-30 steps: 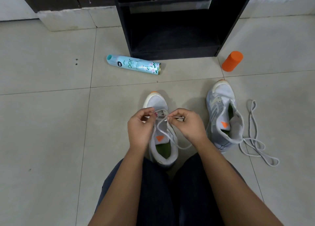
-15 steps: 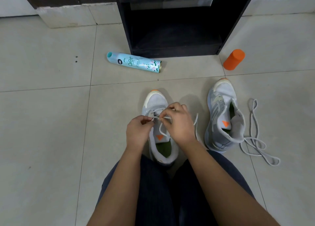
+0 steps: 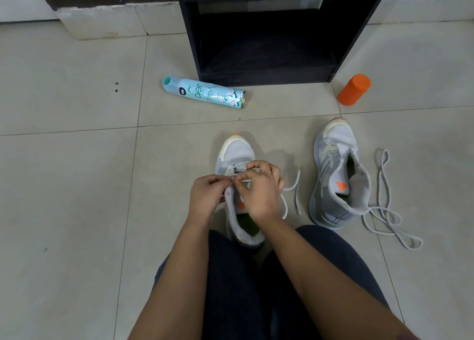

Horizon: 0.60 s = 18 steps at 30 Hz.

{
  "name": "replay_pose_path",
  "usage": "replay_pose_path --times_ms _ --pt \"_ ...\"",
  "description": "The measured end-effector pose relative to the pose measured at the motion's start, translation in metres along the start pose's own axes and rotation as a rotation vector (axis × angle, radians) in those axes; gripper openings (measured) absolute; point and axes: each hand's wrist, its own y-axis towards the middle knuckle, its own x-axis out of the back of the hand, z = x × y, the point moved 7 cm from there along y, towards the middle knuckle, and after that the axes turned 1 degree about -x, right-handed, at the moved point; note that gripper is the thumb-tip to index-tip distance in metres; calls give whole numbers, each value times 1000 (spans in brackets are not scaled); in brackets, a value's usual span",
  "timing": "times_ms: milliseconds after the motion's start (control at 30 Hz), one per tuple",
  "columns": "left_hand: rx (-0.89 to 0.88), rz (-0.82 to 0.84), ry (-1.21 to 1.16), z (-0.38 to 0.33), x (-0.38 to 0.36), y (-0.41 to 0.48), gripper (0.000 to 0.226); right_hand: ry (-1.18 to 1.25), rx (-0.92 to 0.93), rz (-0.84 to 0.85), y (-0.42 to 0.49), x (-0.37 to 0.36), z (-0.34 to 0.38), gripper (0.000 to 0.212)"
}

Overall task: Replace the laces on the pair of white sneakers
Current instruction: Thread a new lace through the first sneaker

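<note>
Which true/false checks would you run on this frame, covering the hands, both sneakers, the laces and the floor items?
1. Both hands pinch the lace on the near sneaker. True: the left hand and right hand pinch the white lace over the near sneaker.
2. The far sneaker is fully laced. False: the far sneaker shows no lace threaded; a loose grey lace lies on the floor beside it.
3. The spray can stands upright. False: the spray can lies on its side.
4. An orange container sits near the black shelf unit. True: the orange container is on the floor by the black shelf unit.
</note>
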Motion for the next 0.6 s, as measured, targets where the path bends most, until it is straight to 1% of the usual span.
replay_pose_path --times_ms 100,167,200,267,333,400,433,500,533,567,600 --pt "57 53 -66 1 -3 -1 18 -12 -13 -5 0 -1 3 9" --pt "51 85 -3 1 -7 0 20 -71 12 19 0 0 4 15" --pt "37 93 41 0 -8 -1 22 -142 44 37 -1 -1 5 20" --pt "20 85 124 -1 -9 0 23 -298 114 59 -5 1 10 30" --pt "9 32 104 -2 -6 1 23 -340 161 70 -10 12 17 38" --pt "2 -40 0 -5 0 2 22 -276 212 139 -15 22 23 41" --pt "7 -76 -67 -5 5 3 22 -182 211 216 -18 24 23 42" --pt "49 -129 -247 -2 12 7 22 163 76 353 -24 28 15 44" --pt "82 -151 -344 0 14 8 22 258 16 329 -24 32 8 42" --pt "117 -174 -442 4 17 10 21 248 2 255 -22 38 3 36" --pt "147 -193 -547 7 19 12 20 177 11 173 -19 44 -2 28"
